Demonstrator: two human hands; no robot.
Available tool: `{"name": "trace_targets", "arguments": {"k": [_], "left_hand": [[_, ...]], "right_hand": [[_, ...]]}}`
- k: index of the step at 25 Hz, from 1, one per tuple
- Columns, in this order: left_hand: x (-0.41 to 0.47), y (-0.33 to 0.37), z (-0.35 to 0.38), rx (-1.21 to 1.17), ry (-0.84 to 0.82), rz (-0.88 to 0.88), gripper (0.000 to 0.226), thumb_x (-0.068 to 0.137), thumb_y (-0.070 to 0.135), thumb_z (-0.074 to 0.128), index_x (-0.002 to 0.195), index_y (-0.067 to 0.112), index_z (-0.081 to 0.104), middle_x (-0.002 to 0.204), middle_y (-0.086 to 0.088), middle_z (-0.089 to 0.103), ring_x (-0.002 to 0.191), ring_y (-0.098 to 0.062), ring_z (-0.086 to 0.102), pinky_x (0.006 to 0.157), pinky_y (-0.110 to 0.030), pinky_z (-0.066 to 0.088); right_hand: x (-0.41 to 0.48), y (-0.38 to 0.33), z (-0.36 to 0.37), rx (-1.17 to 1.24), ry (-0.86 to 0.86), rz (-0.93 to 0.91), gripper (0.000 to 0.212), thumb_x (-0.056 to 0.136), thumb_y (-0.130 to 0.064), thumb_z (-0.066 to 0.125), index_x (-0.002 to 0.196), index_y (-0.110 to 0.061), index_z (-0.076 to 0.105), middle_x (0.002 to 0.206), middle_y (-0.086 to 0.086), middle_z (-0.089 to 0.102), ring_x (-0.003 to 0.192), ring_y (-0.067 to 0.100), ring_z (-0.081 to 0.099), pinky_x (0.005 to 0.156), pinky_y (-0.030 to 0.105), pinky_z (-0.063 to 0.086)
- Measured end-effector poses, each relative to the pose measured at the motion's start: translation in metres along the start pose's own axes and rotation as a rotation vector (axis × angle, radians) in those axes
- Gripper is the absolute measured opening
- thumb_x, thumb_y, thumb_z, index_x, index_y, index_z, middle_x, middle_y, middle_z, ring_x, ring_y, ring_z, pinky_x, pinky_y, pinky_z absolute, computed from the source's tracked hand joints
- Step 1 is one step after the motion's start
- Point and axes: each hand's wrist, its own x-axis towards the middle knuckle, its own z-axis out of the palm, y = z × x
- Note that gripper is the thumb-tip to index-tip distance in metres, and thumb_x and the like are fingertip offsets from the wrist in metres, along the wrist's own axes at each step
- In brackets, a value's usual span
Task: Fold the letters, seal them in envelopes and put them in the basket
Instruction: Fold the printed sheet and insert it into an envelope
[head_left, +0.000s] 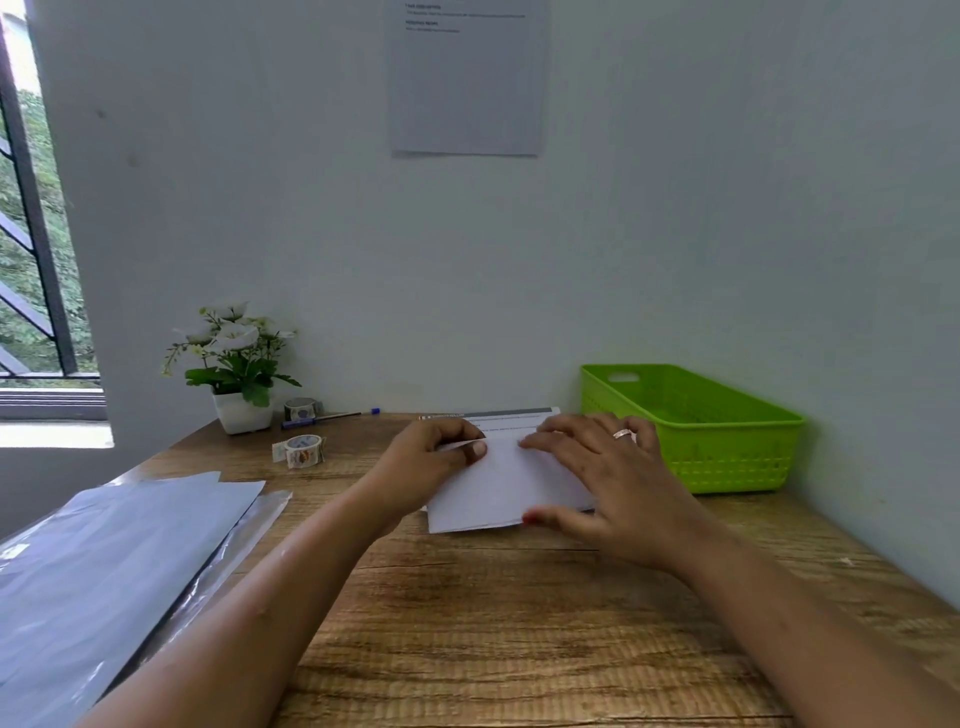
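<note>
Pinching the folded-over edge of the letter (498, 488) between thumb and curled fingers, the left hand (431, 457) holds its 10 o'clock corner. At the letter's 3 o'clock side the right hand (608, 483) lies flat on it, fingers spread, thumb at the near edge. It lies mid-table (519, 623). A green basket (727, 452) stands at 2 o'clock, a tape roll (304, 451) at 10 o'clock, grey sheets (104, 561) at 8 o'clock.
</note>
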Motion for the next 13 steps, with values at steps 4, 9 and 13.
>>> {"name": "trace_targets", "arguments": {"k": [4,9,13], "left_hand": [[-0.006,0.013,0.017,0.153,0.06,0.244,0.013,0.088,0.023,0.062,0.078,0.027,0.069,0.081,0.015,0.064,0.086,-0.004,0.056,0.074,-0.017,0.041],[-0.01,0.022,0.023,0.446,0.217,0.536,0.009,0.083,0.025,0.067,0.084,0.019,0.074,0.09,0.023,0.05,0.098,-0.006,0.039,0.08,-0.001,0.023],[-0.005,0.024,0.008,0.449,0.257,0.493,0.006,0.082,0.022,0.069,0.078,0.02,0.074,0.099,0.022,0.049,0.102,-0.002,0.033,0.08,0.001,0.022]], "right_hand": [[0.004,-0.006,0.004,0.066,0.112,0.086,0.043,0.092,-0.054,0.026,0.115,-0.035,0.057,0.121,-0.018,0.056,0.116,0.008,0.05,0.096,0.034,0.017],[0.006,-0.01,0.002,0.082,0.295,0.101,0.031,0.09,-0.044,0.039,0.081,-0.033,0.066,0.1,-0.019,0.063,0.098,0.011,0.059,0.086,0.034,0.018],[0.01,0.0,-0.005,0.012,0.321,0.117,0.024,0.087,-0.045,0.048,0.078,-0.036,0.068,0.106,-0.021,0.063,0.103,0.013,0.056,0.088,0.036,0.018]]}}
